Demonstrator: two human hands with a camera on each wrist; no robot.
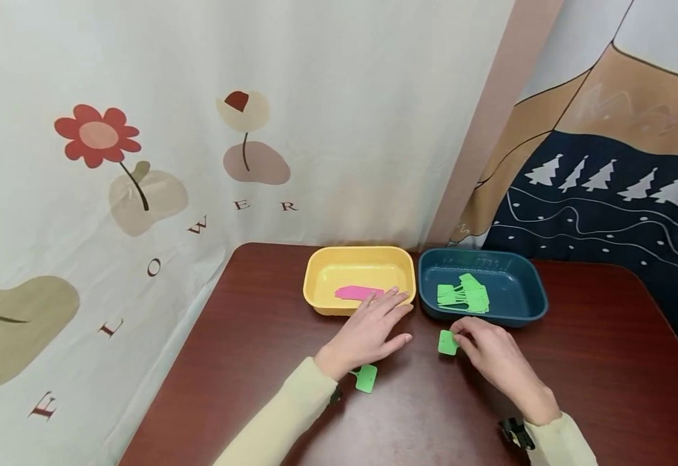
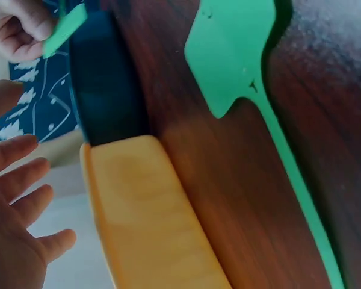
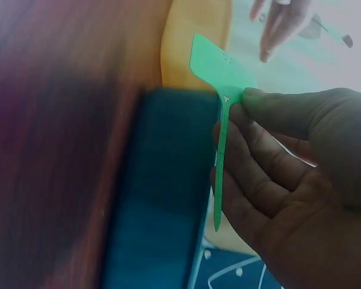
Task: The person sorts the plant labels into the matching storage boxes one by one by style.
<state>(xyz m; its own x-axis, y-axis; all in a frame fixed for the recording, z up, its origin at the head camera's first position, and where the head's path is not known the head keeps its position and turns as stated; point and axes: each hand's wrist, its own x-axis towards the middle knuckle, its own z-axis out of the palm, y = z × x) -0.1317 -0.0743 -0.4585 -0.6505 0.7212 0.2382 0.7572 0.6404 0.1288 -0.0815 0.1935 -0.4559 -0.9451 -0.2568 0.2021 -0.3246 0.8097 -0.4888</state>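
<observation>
My right hand (image 1: 496, 356) pinches a green plant label (image 3: 219, 69) between thumb and fingers, just in front of the dark blue tray (image 1: 518, 291). The label has a flat square head and a thin pointed stem hanging down in the right wrist view. Several green labels (image 1: 471, 295) lie piled inside that tray. With fingers spread, my left hand (image 1: 369, 331) hovers at the front rim of the yellow tray (image 1: 362, 257), holding nothing. Pink labels (image 1: 355, 293) lie in the yellow tray. Below my left wrist another green label (image 2: 234, 54) lies on the table, its stem partly hidden by the sleeve.
Both trays stand side by side at the back of the brown wooden table (image 1: 245, 336). A pale curtain (image 1: 344, 129) with flower prints hangs behind, and a dark cloth with white trees (image 1: 601, 175) at the right.
</observation>
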